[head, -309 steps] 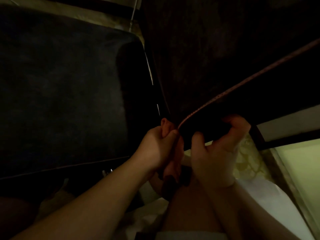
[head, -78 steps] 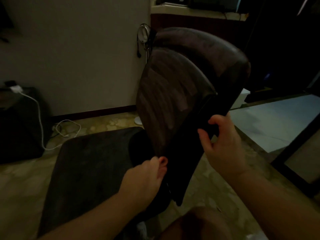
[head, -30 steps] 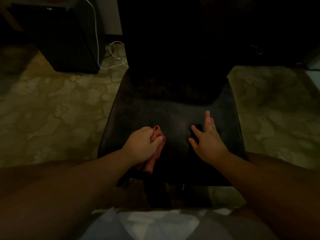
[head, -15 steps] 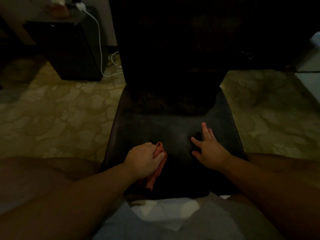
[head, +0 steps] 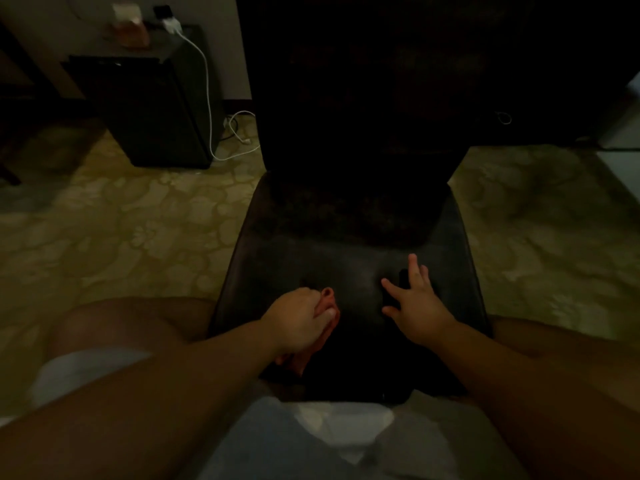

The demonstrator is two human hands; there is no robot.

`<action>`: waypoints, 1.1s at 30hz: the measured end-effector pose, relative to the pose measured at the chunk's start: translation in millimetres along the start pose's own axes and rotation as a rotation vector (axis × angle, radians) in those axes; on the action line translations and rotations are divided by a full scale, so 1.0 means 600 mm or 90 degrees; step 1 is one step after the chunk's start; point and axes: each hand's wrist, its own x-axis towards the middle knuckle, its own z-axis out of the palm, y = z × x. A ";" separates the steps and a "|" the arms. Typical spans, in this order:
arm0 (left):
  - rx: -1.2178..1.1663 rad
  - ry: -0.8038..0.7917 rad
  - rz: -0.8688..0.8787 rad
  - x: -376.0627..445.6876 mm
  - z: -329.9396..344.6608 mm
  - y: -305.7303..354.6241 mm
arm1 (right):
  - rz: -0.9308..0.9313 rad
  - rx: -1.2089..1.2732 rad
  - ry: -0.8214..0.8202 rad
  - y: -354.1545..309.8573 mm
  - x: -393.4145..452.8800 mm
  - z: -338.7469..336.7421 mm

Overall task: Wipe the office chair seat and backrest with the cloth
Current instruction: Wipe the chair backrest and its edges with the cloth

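head view: left hand (head: 298,320) fisted around cloth (head: 323,336) on seat (head: 277,258), right hand (head: 415,306) flat, fingers splayed

the office chair seat (head: 349,268) is a dark, smooth, roughly square pad with rounded corners, lying flat and seen from its front edge. the backrest (head: 360,109) rises upright from the seat's far edge, near black in the dim light, its surface too dark to make out. the cloth (head: 320,336) is pinkish-red, bunched into a narrow roll, lying on the seat near its front-left corner.
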 end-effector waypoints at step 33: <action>-0.195 0.059 -0.086 -0.055 -0.015 0.051 | -0.062 0.084 -0.024 -0.037 -0.088 -0.035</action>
